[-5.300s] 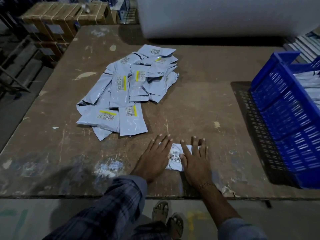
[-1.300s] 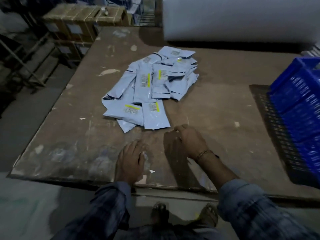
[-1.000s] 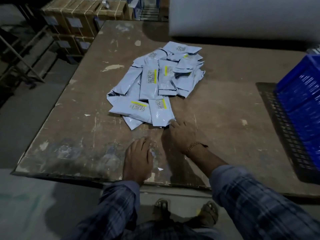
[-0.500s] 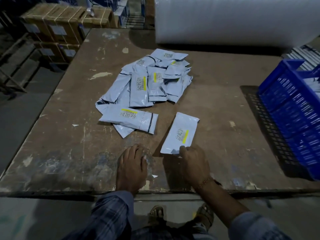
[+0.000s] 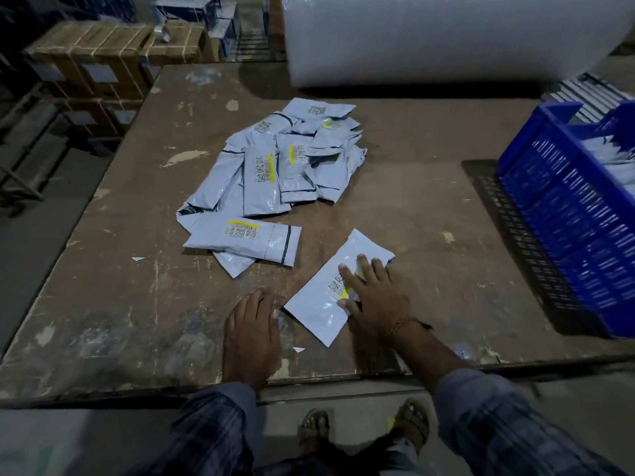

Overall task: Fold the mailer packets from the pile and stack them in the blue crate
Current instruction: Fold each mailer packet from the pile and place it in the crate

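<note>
Head view, steeply downward (close)

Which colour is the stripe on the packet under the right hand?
Yellow, seen in the head view on the packet beside its label.

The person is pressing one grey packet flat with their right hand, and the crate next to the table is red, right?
Not quite. The crate is blue, not red, and it stands on the table at its right side, as the head view shows. The rest holds: the right hand lies flat on one grey packet pulled away from the pile.
</note>
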`<control>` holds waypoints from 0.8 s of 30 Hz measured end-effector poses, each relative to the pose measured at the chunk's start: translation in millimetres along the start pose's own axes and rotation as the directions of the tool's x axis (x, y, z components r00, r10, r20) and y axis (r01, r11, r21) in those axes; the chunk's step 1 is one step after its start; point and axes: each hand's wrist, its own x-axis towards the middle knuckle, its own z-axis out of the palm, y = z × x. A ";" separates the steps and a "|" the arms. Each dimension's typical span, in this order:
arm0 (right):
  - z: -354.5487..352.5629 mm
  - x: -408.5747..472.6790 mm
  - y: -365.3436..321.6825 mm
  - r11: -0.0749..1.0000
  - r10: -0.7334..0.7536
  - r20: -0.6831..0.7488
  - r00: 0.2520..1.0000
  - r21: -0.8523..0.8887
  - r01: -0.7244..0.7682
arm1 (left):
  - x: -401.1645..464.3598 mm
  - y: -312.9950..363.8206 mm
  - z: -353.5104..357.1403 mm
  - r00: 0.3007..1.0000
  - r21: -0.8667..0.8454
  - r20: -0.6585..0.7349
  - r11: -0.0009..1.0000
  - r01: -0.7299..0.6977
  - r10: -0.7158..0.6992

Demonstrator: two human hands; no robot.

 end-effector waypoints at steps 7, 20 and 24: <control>-16.7 -38.9 -27.0 0.966 0.236 -0.170 0.957 -0.071 -0.250 | 11.7 18.2 2.8 0.993 -0.121 -0.048 0.987 0.106 -0.112; 20.6 -7.8 13.4 0.975 0.114 -0.122 0.986 0.204 -0.087 | 61.2 76.2 52.9 0.928 0.086 0.236 0.945 -0.314 0.287; 18.9 -6.1 11.0 0.975 0.137 -0.130 0.982 0.193 -0.110 | 56.4 78.7 53.8 0.923 0.112 0.260 0.940 -0.322 0.285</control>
